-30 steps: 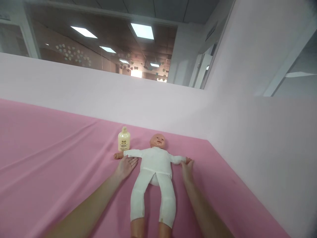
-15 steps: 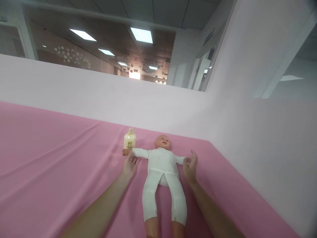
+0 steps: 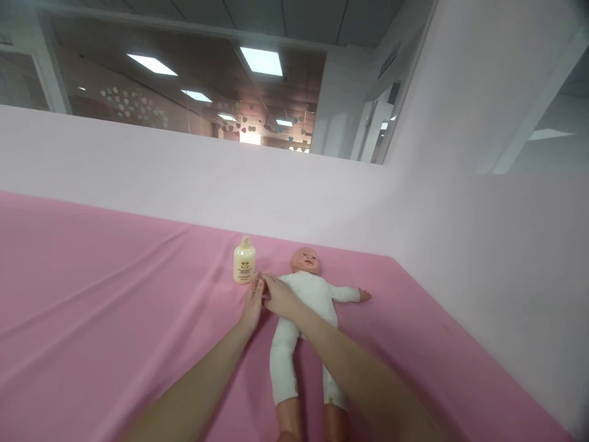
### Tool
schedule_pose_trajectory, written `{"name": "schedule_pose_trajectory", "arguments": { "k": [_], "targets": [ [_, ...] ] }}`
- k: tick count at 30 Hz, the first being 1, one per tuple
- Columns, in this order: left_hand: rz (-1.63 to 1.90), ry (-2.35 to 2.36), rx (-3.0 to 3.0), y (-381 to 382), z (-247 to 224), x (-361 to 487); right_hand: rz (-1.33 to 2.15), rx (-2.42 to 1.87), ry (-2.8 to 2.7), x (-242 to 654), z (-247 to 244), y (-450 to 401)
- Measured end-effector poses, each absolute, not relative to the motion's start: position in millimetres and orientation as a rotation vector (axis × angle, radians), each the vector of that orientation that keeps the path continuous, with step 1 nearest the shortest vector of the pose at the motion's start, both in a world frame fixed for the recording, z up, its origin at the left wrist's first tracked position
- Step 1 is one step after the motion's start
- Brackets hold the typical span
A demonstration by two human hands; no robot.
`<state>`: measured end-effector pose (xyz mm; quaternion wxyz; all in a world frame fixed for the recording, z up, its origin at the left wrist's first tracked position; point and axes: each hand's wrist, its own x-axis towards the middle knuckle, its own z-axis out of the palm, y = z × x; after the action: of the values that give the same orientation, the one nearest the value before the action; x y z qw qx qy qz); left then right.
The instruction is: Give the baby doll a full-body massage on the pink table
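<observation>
A baby doll [image 3: 315, 296] in a white suit lies on its back on the pink cloth [image 3: 138, 294], its head toward the wall. Both of my hands are at the doll's arm on the left side of the view. My left hand [image 3: 251, 307] has its fingers wrapped round the doll's small hand. My right hand [image 3: 280, 298] reaches across the doll's body and closes on the same arm near the wrist, covering most of the forearm. The doll's other arm lies stretched out to the right, untouched.
A cream pump bottle [image 3: 244, 263] stands just beyond my left hand. A white wall [image 3: 193, 178] with a window runs behind the cloth, and another wall [image 3: 497, 264] rises on the right.
My right hand has left the doll's arm on the right and crossed over to the arm on the left. My left hand has closed round the doll's hand, which sits slightly further right.
</observation>
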<state>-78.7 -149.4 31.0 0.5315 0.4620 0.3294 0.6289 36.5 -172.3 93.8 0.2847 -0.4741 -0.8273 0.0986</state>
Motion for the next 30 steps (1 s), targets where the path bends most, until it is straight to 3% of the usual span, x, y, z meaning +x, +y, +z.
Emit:
{"name": "schedule_pose_trajectory", "arguments": {
  "k": [4,17,30],
  "targets": [
    [1.538,0.825,1.293,-159,36,-76,0.115,-1.335,-2.157,31,83,-162],
    [1.646,0.814,1.597,-175,49,-73,0.118,-1.261,-2.138,42,71,-159],
    [1.674,0.728,1.752,-173,43,-79,0.098,-1.472,-2.054,41,76,-166]
  ]
}}
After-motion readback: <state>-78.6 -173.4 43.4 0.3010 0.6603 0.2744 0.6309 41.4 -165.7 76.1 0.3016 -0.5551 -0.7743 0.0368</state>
